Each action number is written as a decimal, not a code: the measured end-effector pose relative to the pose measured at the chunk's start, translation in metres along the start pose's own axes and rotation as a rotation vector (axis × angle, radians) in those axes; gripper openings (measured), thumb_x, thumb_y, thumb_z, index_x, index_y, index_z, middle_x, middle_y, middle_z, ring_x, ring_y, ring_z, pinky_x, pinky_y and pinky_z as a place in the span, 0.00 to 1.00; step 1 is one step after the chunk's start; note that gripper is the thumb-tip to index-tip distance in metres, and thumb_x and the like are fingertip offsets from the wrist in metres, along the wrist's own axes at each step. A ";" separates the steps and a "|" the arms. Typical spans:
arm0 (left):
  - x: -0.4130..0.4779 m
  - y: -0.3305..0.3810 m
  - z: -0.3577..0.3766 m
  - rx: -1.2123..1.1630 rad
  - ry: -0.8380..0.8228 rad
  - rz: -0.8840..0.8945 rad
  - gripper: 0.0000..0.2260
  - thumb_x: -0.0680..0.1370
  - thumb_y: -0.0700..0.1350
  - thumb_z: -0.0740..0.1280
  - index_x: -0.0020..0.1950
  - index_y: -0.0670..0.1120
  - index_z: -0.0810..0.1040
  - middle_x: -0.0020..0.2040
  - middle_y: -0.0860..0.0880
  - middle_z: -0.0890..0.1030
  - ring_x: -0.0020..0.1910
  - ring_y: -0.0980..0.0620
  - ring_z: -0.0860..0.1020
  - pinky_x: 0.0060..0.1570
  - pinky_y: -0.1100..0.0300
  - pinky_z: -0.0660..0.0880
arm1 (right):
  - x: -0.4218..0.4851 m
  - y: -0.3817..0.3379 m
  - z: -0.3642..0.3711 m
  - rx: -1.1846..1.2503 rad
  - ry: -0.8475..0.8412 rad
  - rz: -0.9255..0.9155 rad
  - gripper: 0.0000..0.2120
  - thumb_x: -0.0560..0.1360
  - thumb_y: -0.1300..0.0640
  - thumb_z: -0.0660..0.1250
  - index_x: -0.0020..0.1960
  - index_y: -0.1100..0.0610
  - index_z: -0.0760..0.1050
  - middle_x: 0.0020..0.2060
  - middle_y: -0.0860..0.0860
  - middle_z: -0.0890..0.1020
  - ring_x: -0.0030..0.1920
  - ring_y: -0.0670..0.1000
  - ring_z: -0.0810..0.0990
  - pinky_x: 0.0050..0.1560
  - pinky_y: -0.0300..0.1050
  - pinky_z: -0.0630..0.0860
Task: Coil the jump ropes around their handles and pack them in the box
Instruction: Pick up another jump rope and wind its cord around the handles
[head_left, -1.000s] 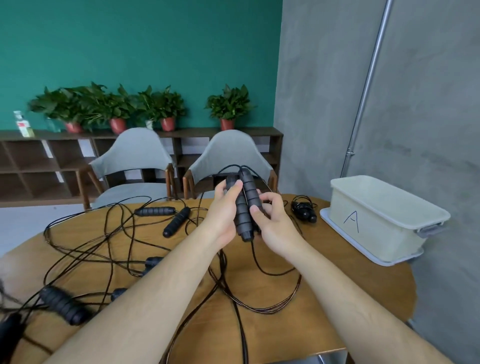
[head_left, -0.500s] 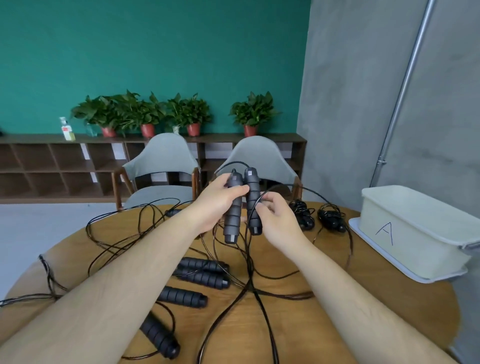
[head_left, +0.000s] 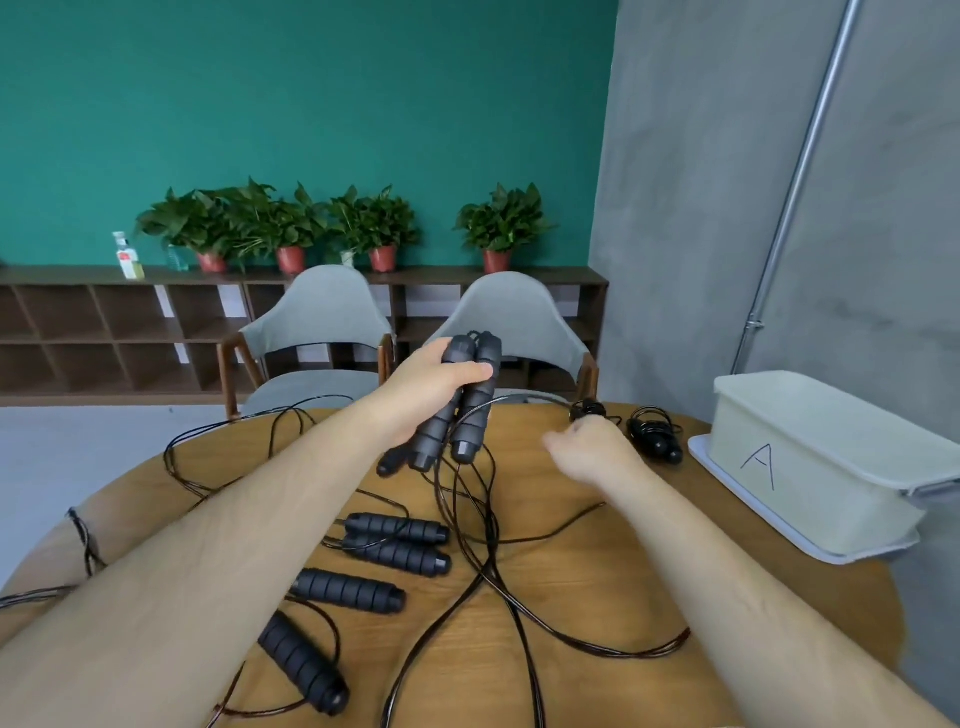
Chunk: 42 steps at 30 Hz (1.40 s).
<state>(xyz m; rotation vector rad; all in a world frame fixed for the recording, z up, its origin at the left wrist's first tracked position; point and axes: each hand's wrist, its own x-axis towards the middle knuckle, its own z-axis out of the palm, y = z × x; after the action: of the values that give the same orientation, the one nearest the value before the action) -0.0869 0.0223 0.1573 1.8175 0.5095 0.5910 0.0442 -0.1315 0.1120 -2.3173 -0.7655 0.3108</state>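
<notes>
Your left hand (head_left: 434, 385) grips two handles (head_left: 470, 418) side by side above the table (head_left: 597, 571) | your right hand (head_left: 592, 452) is clenched on their cord (head_left: 524, 398) | four loose handles (head_left: 395, 540) lie below | two coiled ropes (head_left: 655, 437) sit beside the box (head_left: 831, 499) at the right edge.

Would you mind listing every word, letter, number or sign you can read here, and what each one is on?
"A": handwritten in dark marker on the side of the white box.
Label on the small bottle on the shelf: it has a red patch, but it is too small to read.
No other writing is visible.
</notes>
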 end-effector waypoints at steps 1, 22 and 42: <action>-0.001 0.004 -0.004 0.108 -0.028 0.021 0.13 0.74 0.52 0.74 0.58 0.54 0.79 0.51 0.50 0.86 0.52 0.48 0.84 0.59 0.46 0.79 | -0.004 0.000 -0.006 -0.212 -0.044 0.051 0.12 0.75 0.48 0.62 0.44 0.57 0.76 0.40 0.52 0.80 0.42 0.54 0.79 0.42 0.46 0.76; -0.054 -0.015 -0.022 0.357 0.061 0.196 0.11 0.78 0.51 0.72 0.58 0.60 0.74 0.50 0.59 0.83 0.48 0.67 0.80 0.47 0.68 0.72 | -0.025 -0.040 0.013 0.443 -0.209 -0.502 0.13 0.82 0.46 0.63 0.63 0.49 0.75 0.53 0.46 0.83 0.50 0.44 0.83 0.48 0.43 0.82; -0.078 -0.049 -0.022 0.453 -0.069 0.184 0.52 0.67 0.67 0.77 0.81 0.64 0.47 0.78 0.64 0.60 0.75 0.65 0.62 0.70 0.64 0.64 | -0.050 -0.035 0.042 0.720 -0.299 -0.342 0.07 0.78 0.58 0.71 0.52 0.60 0.76 0.44 0.56 0.86 0.42 0.52 0.87 0.44 0.43 0.82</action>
<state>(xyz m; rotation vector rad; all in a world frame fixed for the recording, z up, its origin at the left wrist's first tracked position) -0.1645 0.0067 0.1050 2.3253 0.4568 0.5644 -0.0280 -0.1187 0.1047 -1.4559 -0.9802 0.6614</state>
